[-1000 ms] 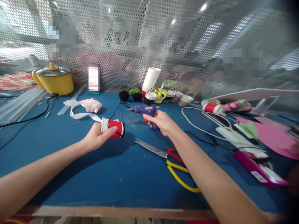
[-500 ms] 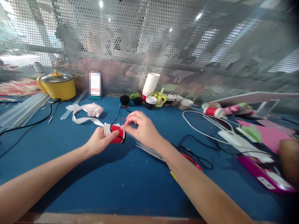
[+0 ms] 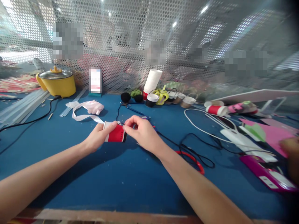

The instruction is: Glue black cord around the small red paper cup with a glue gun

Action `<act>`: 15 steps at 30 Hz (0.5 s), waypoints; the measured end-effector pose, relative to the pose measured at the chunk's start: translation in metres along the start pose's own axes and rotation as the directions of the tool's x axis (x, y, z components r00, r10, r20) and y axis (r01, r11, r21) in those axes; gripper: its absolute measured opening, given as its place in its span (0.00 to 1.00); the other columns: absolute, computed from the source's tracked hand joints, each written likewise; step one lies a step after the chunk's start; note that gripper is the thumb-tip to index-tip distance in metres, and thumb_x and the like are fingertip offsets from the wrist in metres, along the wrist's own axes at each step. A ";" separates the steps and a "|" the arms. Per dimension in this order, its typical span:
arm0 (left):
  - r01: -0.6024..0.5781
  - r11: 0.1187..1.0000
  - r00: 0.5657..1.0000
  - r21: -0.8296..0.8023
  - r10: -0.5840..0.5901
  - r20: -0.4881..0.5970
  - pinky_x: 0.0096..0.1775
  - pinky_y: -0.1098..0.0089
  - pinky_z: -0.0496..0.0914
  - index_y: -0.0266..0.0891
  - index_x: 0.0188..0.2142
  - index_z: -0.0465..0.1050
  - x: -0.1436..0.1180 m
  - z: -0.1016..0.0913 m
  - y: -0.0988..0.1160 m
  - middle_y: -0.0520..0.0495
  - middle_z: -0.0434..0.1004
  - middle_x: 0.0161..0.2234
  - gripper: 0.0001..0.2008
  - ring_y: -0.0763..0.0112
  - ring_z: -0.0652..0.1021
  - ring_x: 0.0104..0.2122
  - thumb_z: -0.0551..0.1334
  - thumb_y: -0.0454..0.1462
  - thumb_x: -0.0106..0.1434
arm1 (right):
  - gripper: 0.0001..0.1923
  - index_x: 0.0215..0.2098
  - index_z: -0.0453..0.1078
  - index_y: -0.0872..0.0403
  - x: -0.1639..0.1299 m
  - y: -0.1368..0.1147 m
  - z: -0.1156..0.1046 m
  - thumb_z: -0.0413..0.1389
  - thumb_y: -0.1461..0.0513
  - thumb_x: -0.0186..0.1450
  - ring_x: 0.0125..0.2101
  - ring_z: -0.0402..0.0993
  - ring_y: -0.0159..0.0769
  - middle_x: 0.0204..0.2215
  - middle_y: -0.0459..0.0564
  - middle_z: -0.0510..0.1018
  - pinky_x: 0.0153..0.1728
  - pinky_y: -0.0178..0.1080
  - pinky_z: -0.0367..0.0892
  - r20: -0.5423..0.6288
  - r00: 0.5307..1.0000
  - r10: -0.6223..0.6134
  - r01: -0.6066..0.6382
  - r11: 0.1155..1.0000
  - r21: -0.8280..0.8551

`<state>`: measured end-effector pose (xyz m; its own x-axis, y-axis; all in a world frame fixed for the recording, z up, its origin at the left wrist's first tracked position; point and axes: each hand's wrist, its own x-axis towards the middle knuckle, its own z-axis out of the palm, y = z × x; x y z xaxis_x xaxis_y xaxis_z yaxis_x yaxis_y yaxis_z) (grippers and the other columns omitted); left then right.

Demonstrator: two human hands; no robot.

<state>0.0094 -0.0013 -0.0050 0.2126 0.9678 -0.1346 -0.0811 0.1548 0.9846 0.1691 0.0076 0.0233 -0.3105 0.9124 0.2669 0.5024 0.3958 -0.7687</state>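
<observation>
Head view: the glue gun has been set down; the right hand (image 3: 142, 132) now pinches the black cord at the red cup (image 3: 116, 134), grasped sideways by the left hand (image 3: 99, 137) just above the blue surface (image 3: 116, 180).

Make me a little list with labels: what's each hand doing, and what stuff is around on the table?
left hand: left hand grips the red paper cup with a white rim, lying on its side
right hand: right hand pinches at the cup's end, where a thin black cord meets it
surface: blue table
far left: yellow electric pot with lid
near cup: white ribbon
back: stack of white cups
right: pink sheet
</observation>
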 end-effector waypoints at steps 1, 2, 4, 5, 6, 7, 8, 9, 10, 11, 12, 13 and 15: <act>0.011 0.999 1.000 -0.031 -0.011 0.007 0.22 0.75 0.60 0.33 0.22 0.68 0.000 0.000 0.000 0.51 0.69 0.18 0.23 0.77 0.67 0.18 0.62 0.53 0.48 | 0.03 0.25 0.63 0.54 0.000 0.000 -0.002 0.54 0.65 0.56 0.26 0.66 0.30 0.24 0.43 0.69 0.30 0.36 0.63 0.009 0.999 0.045 -0.045 0.997 0.069; 0.015 0.998 1.000 -0.053 -0.014 0.015 0.22 0.75 0.60 0.33 0.22 0.69 0.000 -0.001 0.000 0.51 0.70 0.18 0.22 0.77 0.68 0.18 0.63 0.53 0.48 | 0.03 0.26 0.63 0.54 0.001 0.000 -0.003 0.55 0.65 0.55 0.26 0.66 0.29 0.24 0.43 0.69 0.29 0.35 0.63 0.016 0.997 0.071 -0.073 0.988 0.134; 0.014 0.997 0.999 -0.075 -0.011 0.033 0.22 0.75 0.60 0.33 0.23 0.69 0.000 -0.001 -0.001 0.50 0.71 0.19 0.21 0.77 0.69 0.19 0.63 0.52 0.48 | 0.04 0.29 0.64 0.54 0.002 0.001 -0.004 0.55 0.65 0.54 0.27 0.66 0.29 0.25 0.43 0.70 0.31 0.35 0.64 0.024 0.996 0.082 -0.085 0.966 0.246; 0.010 0.997 0.999 -0.083 -0.007 0.043 0.22 0.75 0.60 0.33 0.24 0.70 0.000 -0.001 -0.001 0.51 0.71 0.19 0.21 0.77 0.68 0.19 0.63 0.51 0.48 | 0.05 0.30 0.65 0.54 0.003 0.002 -0.004 0.56 0.65 0.54 0.28 0.67 0.29 0.26 0.43 0.70 0.32 0.35 0.64 0.028 0.997 0.078 -0.083 0.953 0.290; 0.006 0.996 0.999 -0.088 -0.002 0.050 0.22 0.75 0.60 0.33 0.24 0.70 0.000 -0.001 -0.001 0.51 0.71 0.19 0.21 0.77 0.68 0.18 0.64 0.51 0.48 | 0.06 0.31 0.66 0.54 0.003 0.003 -0.004 0.56 0.65 0.54 0.29 0.67 0.29 0.27 0.43 0.70 0.33 0.35 0.64 0.030 0.997 0.075 -0.081 0.943 0.324; 0.004 0.996 0.998 -0.091 0.001 0.057 0.22 0.75 0.60 0.33 0.24 0.70 -0.001 -0.001 -0.001 0.52 0.71 0.19 0.20 0.78 0.68 0.18 0.64 0.51 0.48 | 0.06 0.31 0.67 0.54 0.004 0.004 -0.004 0.56 0.65 0.53 0.29 0.67 0.29 0.27 0.44 0.71 0.34 0.35 0.64 0.031 0.997 0.075 -0.081 0.934 0.348; 0.003 0.996 0.998 -0.091 0.003 0.061 0.22 0.76 0.60 0.34 0.24 0.70 -0.001 -0.001 -0.001 0.53 0.70 0.19 0.20 0.78 0.67 0.18 0.64 0.51 0.48 | 0.06 0.31 0.68 0.54 0.005 0.005 -0.004 0.56 0.65 0.53 0.29 0.67 0.28 0.27 0.44 0.71 0.35 0.36 0.64 0.030 0.996 0.078 -0.084 0.927 0.365; 0.003 0.996 0.998 -0.090 0.003 0.066 0.22 0.76 0.60 0.34 0.24 0.70 -0.001 0.000 -0.001 0.54 0.70 0.18 0.20 0.79 0.67 0.17 0.64 0.51 0.48 | 0.06 0.31 0.68 0.54 0.005 0.006 -0.004 0.57 0.65 0.53 0.29 0.67 0.28 0.28 0.44 0.72 0.35 0.36 0.64 0.028 0.996 0.084 -0.088 0.923 0.375; 0.004 0.996 0.997 -0.088 0.003 0.071 0.22 0.76 0.59 0.34 0.24 0.70 -0.002 0.000 -0.001 0.54 0.69 0.18 0.20 0.79 0.66 0.17 0.64 0.51 0.48 | 0.06 0.30 0.68 0.54 0.005 0.007 -0.004 0.57 0.64 0.53 0.29 0.67 0.28 0.28 0.44 0.72 0.35 0.36 0.64 0.026 0.996 0.090 -0.093 0.920 0.380; 0.003 0.996 0.997 -0.085 0.003 0.075 0.21 0.76 0.59 0.34 0.24 0.70 -0.002 0.000 0.000 0.54 0.69 0.18 0.20 0.79 0.66 0.17 0.64 0.51 0.47 | 0.05 0.30 0.68 0.54 0.005 0.008 -0.005 0.57 0.64 0.53 0.29 0.67 0.28 0.27 0.44 0.72 0.35 0.36 0.65 0.023 0.995 0.096 -0.097 0.920 0.380; 0.002 0.996 0.997 -0.084 0.005 0.078 0.21 0.76 0.59 0.34 0.24 0.70 -0.002 0.000 0.000 0.54 0.69 0.18 0.20 0.79 0.66 0.17 0.64 0.51 0.47 | 0.05 0.30 0.68 0.54 0.005 0.009 -0.005 0.57 0.64 0.53 0.28 0.67 0.28 0.27 0.44 0.72 0.35 0.36 0.65 0.019 0.995 0.099 -0.099 0.921 0.376; 0.001 0.997 0.997 -0.083 0.005 0.079 0.21 0.76 0.59 0.34 0.24 0.70 -0.002 0.000 0.000 0.54 0.69 0.18 0.20 0.79 0.66 0.17 0.65 0.51 0.47 | 0.05 0.30 0.68 0.54 0.006 0.010 -0.005 0.57 0.64 0.53 0.28 0.67 0.28 0.27 0.44 0.72 0.35 0.36 0.65 0.017 0.995 0.100 -0.099 0.924 0.369; 0.007 0.997 0.997 -0.083 -0.001 0.079 0.21 0.76 0.59 0.34 0.24 0.70 -0.002 0.000 0.000 0.53 0.69 0.18 0.20 0.79 0.66 0.17 0.65 0.51 0.47 | 0.05 0.29 0.68 0.54 0.006 0.011 -0.005 0.57 0.64 0.53 0.28 0.67 0.28 0.26 0.44 0.72 0.34 0.36 0.65 0.014 0.995 0.098 -0.096 0.931 0.353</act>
<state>0.0085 -0.0037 -0.0049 0.2892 0.9490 -0.1260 -0.1602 0.1777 0.9710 0.1770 0.0179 0.0190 -0.2712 0.9451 0.1823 0.2124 0.2435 -0.9464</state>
